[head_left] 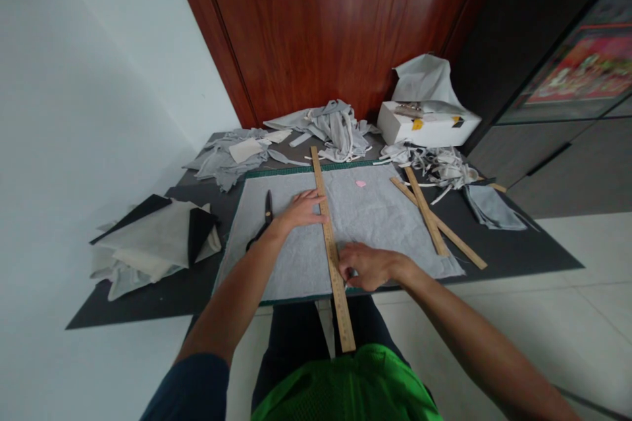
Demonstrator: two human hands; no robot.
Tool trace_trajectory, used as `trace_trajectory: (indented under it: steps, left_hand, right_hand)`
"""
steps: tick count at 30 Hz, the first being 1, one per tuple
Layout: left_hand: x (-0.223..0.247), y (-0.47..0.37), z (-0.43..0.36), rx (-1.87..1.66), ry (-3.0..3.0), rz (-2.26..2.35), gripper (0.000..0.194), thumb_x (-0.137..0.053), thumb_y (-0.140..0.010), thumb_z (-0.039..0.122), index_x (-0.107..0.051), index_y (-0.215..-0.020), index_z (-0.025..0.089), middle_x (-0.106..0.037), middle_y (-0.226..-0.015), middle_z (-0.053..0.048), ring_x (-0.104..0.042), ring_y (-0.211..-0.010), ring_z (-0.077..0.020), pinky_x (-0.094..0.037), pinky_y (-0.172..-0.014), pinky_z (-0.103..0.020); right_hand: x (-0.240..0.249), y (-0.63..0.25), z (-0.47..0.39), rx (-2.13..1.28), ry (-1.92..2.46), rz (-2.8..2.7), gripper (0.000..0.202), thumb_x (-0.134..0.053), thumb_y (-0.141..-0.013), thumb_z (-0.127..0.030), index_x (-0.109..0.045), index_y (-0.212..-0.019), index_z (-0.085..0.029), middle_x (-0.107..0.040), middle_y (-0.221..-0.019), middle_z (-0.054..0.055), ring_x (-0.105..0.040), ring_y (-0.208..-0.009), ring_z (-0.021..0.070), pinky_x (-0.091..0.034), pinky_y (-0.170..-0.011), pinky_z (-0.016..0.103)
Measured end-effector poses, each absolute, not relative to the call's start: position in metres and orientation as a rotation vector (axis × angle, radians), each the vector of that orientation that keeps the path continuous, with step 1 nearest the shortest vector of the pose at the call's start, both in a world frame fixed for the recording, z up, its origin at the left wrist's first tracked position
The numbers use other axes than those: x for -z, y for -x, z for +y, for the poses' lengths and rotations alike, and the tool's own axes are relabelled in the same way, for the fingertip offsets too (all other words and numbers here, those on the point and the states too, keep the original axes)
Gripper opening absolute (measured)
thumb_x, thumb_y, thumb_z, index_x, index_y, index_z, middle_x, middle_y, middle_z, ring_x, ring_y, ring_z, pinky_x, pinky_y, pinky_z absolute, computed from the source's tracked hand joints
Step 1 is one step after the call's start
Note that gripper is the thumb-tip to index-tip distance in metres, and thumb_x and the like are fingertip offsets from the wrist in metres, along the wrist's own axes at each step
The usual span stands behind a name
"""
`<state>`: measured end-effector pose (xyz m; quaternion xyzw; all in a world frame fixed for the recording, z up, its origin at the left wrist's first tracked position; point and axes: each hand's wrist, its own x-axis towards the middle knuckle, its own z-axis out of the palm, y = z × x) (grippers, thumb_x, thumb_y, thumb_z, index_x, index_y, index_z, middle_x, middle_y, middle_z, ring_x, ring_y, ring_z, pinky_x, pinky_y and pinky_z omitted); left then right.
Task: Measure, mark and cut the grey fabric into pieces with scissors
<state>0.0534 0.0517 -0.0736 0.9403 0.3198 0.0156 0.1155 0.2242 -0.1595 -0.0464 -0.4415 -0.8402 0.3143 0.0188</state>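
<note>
A long wooden ruler [326, 237] lies across a light grey cloth [291, 270], its near end jutting past the table edge. My left hand [302, 210] rests on the ruler with fingers stretched out and spread, pressing it near its middle. Lower down, my right hand [366, 266] is closed against the ruler's right edge, fingers curled in a pinch. Whatever it may hold is too small and hidden to make out. Black-handled scissors [268, 210] lie on the cloth left of my left hand, partly covered by my forearm. A small pink piece [361, 183] sits on the cloth right of the ruler.
Two wooden rulers [427, 214] [467, 248] cross at the cloth's right side. A green mat [281, 172] shows under the cloth. Grey fabric scraps [340, 131] heap along the back, folded cloth [153, 243] lies left, and a white box [424, 128] stands back right.
</note>
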Motion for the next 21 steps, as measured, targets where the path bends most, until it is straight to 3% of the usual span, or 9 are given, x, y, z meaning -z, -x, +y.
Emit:
trace_trajectory:
  steps: [5, 21]
  left_hand:
    - [0.0783, -0.0527, 0.0543, -0.074, -2.759, 0.925, 0.080, -0.071, -0.083, 0.063, -0.052, -0.153, 0.030, -0.036, -0.168, -0.011, -0.031, -0.155, -0.0335, -0.026, -0.125, -0.050]
    - [0.0763, -0.0520, 0.0503, -0.105, -2.749, 0.922, 0.077, -0.068, -0.085, 0.061, -0.052, -0.153, 0.029, -0.038, -0.168, -0.011, -0.031, -0.155, -0.0323, -0.025, -0.124, -0.049]
  right_hand:
    - [0.0476, -0.2264, -0.1594, -1.021, 1.361, -2.596, 0.010, -0.070, -0.079, -0.011, -0.073, -0.084, -0.019, -0.070, -0.093, 0.004, -0.058, -0.098, 0.0232, -0.038, -0.096, 0.041]
    - [0.0453, -0.2270, -0.1596, -1.052, 1.364, -2.587, 0.010, -0.070, -0.079, -0.010, -0.072, -0.082, -0.018, -0.069, -0.092, 0.004, -0.057, -0.097, 0.0229, -0.039, -0.095, 0.041]
